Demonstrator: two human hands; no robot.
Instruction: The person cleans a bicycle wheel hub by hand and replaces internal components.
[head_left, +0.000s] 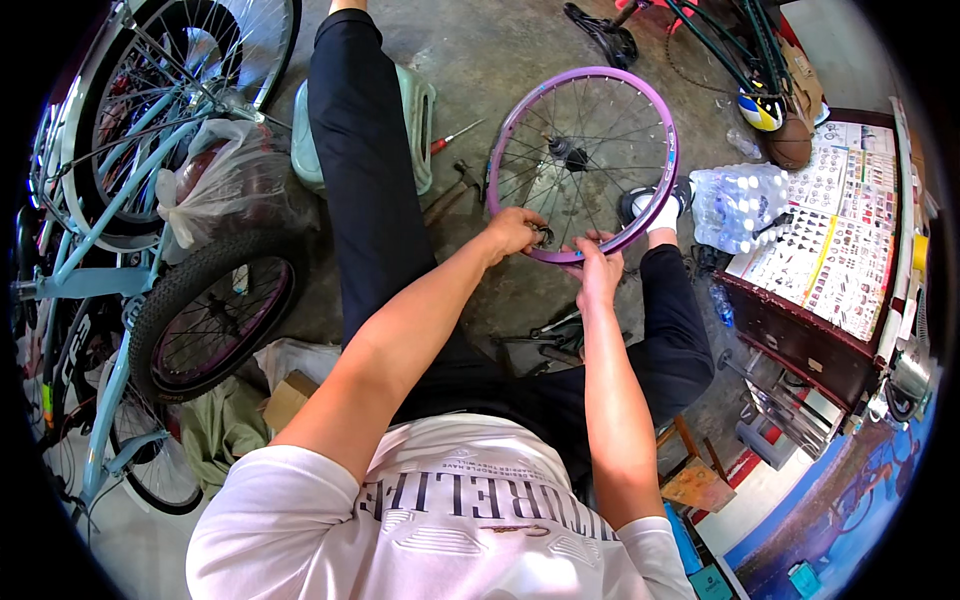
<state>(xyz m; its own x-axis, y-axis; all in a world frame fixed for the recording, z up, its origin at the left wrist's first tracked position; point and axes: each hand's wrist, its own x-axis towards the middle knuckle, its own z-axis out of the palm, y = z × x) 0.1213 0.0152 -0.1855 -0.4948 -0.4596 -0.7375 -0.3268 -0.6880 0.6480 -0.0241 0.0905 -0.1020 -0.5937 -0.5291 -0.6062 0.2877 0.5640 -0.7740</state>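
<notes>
To your left: light-blue bicycle frame point(110, 215) with a white plastic bag point(225, 180) hung on it, black-tyred wheel point(215, 315) just below. Pale green stool point(415, 120) behind your leg, red-handled screwdriver point(455, 135) beside it on the concrete. To your right: shrink-wrapped pack of water bottles point(738, 205), next to a dark wooden counter point(800, 340) topped with a printed parts chart point(840, 235).
</notes>
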